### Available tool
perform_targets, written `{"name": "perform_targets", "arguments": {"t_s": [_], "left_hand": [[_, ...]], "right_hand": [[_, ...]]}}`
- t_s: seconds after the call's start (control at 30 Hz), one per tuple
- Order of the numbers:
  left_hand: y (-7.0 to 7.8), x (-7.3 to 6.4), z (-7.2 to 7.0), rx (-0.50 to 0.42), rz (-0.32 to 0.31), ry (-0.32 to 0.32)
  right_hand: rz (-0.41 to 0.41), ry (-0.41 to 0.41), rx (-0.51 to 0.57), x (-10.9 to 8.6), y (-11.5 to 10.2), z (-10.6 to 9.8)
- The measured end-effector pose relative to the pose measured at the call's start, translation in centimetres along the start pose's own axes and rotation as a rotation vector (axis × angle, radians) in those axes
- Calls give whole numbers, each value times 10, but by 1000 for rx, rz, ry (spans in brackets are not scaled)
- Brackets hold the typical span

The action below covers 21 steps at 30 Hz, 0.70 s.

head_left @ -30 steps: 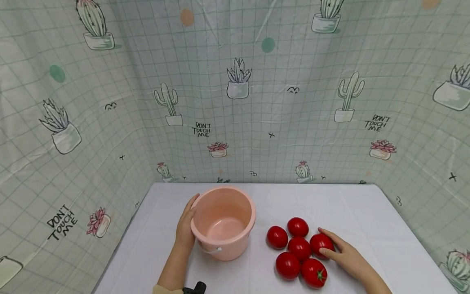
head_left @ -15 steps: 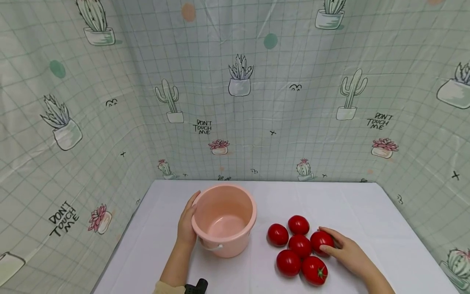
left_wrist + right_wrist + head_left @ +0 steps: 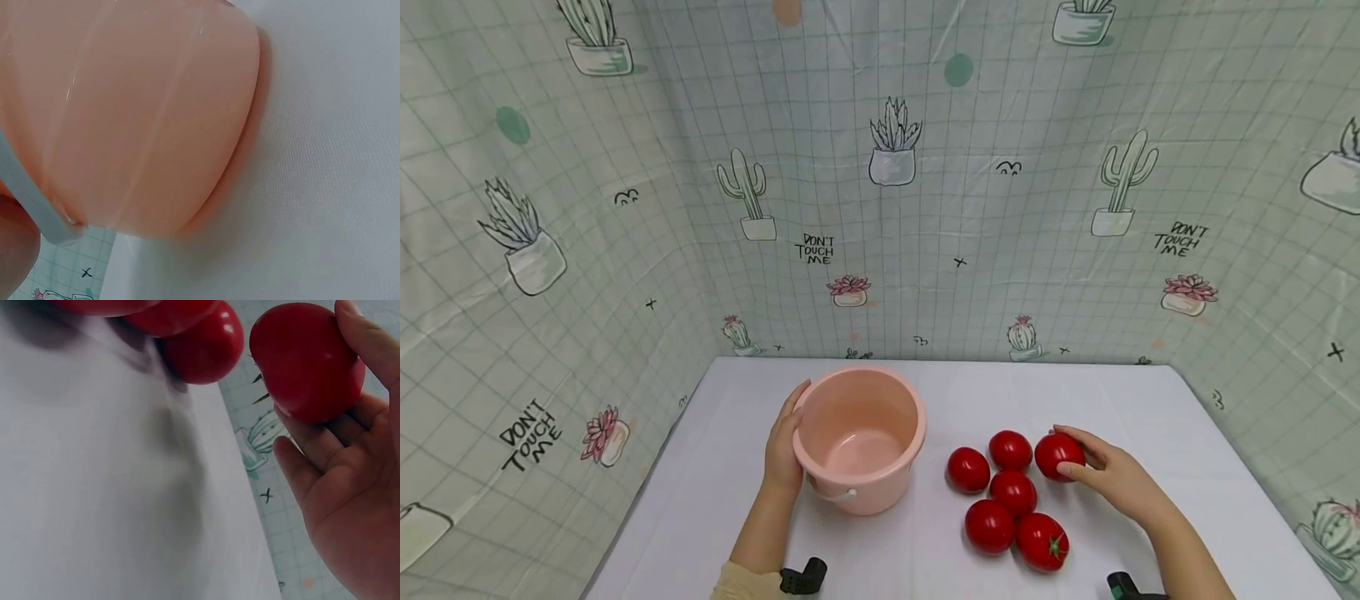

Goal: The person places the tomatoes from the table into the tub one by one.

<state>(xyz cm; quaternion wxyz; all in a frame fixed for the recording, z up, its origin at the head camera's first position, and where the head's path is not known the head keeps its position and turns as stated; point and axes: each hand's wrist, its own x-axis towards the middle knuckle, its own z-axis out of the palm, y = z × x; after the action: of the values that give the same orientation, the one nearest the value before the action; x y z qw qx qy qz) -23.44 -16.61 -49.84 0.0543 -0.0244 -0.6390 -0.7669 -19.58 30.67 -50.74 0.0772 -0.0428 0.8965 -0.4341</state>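
My right hand [image 3: 1116,479] grips a red tomato [image 3: 1057,457] between thumb and fingers. In the right wrist view the tomato [image 3: 306,362] is raised off the table, the thumb on one side and the fingers beneath. Just left of it, several more red tomatoes [image 3: 1013,493] lie close together; the front one [image 3: 1042,542] shows a green stem. A pink bucket [image 3: 868,492] stands upright further left, nothing visible inside. My left hand [image 3: 784,450] holds its left side near the rim. The left wrist view shows the bucket wall [image 3: 144,125] and part of a finger by its white handle [image 3: 31,194].
A white cloth covers the table [image 3: 940,575]. Grey-green fabric [image 3: 955,208] printed with cactus pots hangs behind the table and along both sides. Dark wrist devices [image 3: 805,577] show at both forearms.
My right hand has lifted the tomato off the table and slightly away from the others. My left hand stays on the bucket. The head view has tilted up or down slightly.
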Motion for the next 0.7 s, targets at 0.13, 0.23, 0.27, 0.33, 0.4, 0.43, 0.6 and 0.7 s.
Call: {"name": "perform_targets", "arguments": {"t_s": [0.13,0.23,0.27,0.33,0.4,0.43,0.6,0.7], "left_hand": [[0,0,1,-8,8,3],[0,0,1,-14,16,8],[-1,0,1,-16,15,10],[-1,0,1,-20,12,13],[-1,1,1,-18,6,12],[-1,1,1,-13,4,12],[-1,2,0,0,1,10],[-2,1,0,-6,-3,9]], "right_hand": [[-38,-4,5,9,-12,-7],[-75,-19,15,17,-24,-12],[-90,-26,18,19,-29,-14],[-116,-42,28,25,-38,-16],[-146,-60,39,32,-48,-17],[-154,-72,49,35,-53,-17],[-192,-127,71,55,-76,-14],[-204,-158,80,67,-90,-11]]}}
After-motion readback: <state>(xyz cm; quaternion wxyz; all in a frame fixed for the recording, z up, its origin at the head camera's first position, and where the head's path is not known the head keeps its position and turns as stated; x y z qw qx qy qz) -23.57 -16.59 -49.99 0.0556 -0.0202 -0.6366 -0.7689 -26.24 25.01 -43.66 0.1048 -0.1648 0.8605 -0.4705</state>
